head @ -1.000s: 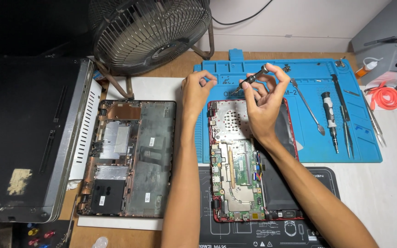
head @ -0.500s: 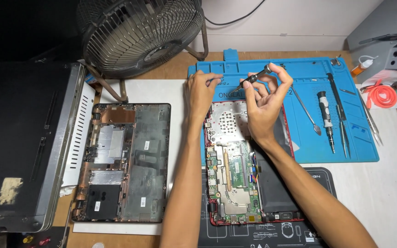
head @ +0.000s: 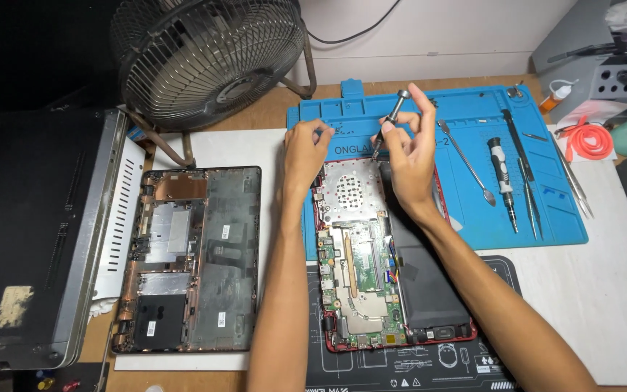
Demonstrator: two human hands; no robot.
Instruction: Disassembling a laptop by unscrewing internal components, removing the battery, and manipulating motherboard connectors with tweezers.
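The right hand grips a small screwdriver between thumb and fingers, shaft tilted, tip pointing down at the far edge of the opened red laptop. The left hand is loosely curled with fingertips pinched together just beyond that laptop's far left corner — whether it holds a screw I cannot tell.

The laptop lies with its green circuit board and black battery exposed, partly on the blue repair mat and partly on a black mat. To do this well, the driver would best stand upright on the screw head, pressed lightly, with the free hand steadying the case.

Right of the laptop, on the blue mat, lie a metal spudger, a second screwdriver and tweezers. Left of it on the worktop rests a separated bottom cover; beyond that stands a fan.
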